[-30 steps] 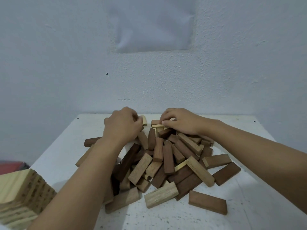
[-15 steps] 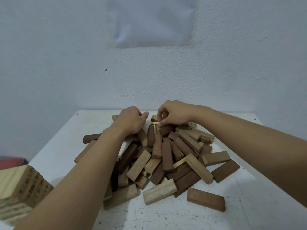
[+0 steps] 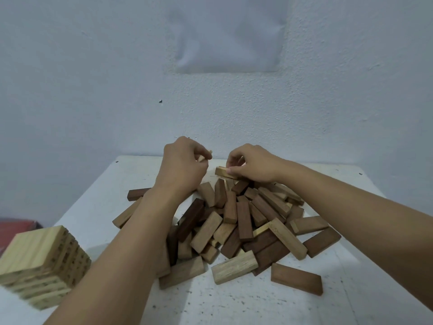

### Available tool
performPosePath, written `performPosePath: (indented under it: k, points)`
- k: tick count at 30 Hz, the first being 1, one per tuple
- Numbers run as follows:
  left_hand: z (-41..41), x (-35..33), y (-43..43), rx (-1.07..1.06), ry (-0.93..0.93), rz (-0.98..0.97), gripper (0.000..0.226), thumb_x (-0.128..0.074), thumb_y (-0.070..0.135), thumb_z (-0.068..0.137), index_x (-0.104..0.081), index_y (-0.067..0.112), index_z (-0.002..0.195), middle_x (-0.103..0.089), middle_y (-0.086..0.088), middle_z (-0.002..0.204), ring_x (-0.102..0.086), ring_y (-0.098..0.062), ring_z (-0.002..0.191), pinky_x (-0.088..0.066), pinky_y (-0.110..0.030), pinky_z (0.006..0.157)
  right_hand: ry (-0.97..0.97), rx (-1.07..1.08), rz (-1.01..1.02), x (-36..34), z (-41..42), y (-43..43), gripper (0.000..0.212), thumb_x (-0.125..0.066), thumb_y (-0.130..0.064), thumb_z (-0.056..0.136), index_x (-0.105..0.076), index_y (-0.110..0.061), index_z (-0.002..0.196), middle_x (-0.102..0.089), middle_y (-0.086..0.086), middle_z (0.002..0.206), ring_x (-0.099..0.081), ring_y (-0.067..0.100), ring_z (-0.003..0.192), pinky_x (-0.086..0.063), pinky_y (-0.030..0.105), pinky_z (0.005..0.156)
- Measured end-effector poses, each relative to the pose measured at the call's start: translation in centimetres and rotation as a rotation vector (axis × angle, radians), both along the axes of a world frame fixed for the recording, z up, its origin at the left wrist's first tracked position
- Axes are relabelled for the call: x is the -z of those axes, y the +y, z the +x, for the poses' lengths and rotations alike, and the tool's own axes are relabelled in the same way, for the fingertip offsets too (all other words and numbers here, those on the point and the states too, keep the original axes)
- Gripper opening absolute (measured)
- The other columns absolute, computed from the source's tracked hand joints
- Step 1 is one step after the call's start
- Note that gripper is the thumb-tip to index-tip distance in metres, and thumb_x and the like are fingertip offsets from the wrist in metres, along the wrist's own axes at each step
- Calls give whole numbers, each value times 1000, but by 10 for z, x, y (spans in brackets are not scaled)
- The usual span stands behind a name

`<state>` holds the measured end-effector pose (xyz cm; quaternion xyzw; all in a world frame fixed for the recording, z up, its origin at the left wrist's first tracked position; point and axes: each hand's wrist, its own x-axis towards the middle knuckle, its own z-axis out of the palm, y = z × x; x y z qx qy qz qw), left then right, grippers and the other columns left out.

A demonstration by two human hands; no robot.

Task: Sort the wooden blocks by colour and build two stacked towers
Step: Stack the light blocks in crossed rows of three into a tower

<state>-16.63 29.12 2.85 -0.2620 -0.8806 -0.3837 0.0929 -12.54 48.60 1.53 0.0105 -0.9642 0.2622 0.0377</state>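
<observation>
Wooden blocks (image 3: 243,221), pale and dark mixed, lie in a loose pile on the white table (image 3: 234,306). Over the pile's far edge, the left hand (image 3: 181,166) curls its fingers round a pale block (image 3: 206,156), of which only the tip shows past the thumb. Just beside it, the right hand (image 3: 254,164) pinches a second block (image 3: 223,172), also pale, by one end at the top of the heap. A tower (image 3: 44,259) of pale blocks stands at the table's near left corner. Paper (image 3: 229,34) hangs on the wall.
</observation>
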Motion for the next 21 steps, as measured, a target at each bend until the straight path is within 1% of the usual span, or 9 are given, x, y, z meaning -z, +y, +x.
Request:
performPosePath:
  k: [3,7,9,11,12,14,15,18,21]
  points:
    - [18,-14,-7,58,20,73,20,-66,5,88,-78,21,86,-74,10,93,-67,0,88,-43,1,68,82,65,-97,-1,12,-1,6,-70,-24,92,-71,-20,88,-72,-4,96,-66,12,95,-51,30,85]
    - [50,-27,-23,155,-11,165,10,-71,16,90,-73,24,83,-73,6,86,-68,-2,79,-56,-24,73,241,194,-254,-11,45,-12,7,-71,-22,90,-73,-19,84,-72,-8,85,-66,7,83,-51,27,78]
    - [71,-29,-33,202,-50,167,5,-74,27,91,-71,26,87,-72,7,84,-69,-1,75,-58,-24,68,284,238,-355,-16,73,-23,5,-72,-19,89,-73,-19,83,-71,-8,78,-66,9,75,-51,27,75]
    - [92,-25,-45,250,-88,116,5,-76,30,90,-71,31,92,-72,8,84,-69,0,73,-57,-19,65,239,216,-487,-17,107,-37,6,-71,-13,90,-71,-19,89,-71,-3,76,-70,17,71,-56,31,73]
    - [101,-21,-51,269,-101,87,8,-77,28,88,-72,33,93,-72,8,83,-69,-1,73,-56,-18,64,198,182,-537,-15,126,-44,11,-69,-9,91,-70,-19,96,-70,0,77,-70,16,67,-55,28,69]
    - [116,-11,-65,303,-111,35,11,-79,28,86,-75,35,93,-71,9,82,-69,-2,75,-56,-17,65,143,129,-514,-9,160,-58,25,-66,-4,93,-67,-23,110,-65,0,80,-66,7,59,-50,18,63]
    - [123,-5,-73,323,-115,13,12,-80,28,85,-76,35,94,-71,9,81,-69,-3,76,-56,-19,67,128,122,-485,-4,174,-65,30,-65,-3,93,-68,-25,114,-62,-1,81,-64,5,58,-50,17,62]
    - [138,14,-94,391,-120,-50,15,-83,28,83,-78,35,95,-71,9,80,-68,-6,76,-57,-24,67,92,98,-516,9,204,-84,31,-67,-3,91,-72,-28,110,-62,0,83,-67,16,69,-58,25,66]
    - [151,32,-109,454,-99,-95,17,-83,26,81,-79,34,95,-70,12,85,-69,-7,77,-59,-29,68,136,74,-431,20,220,-97,27,-73,-7,87,-74,-28,104,-65,-3,81,-64,17,78,-55,28,71]
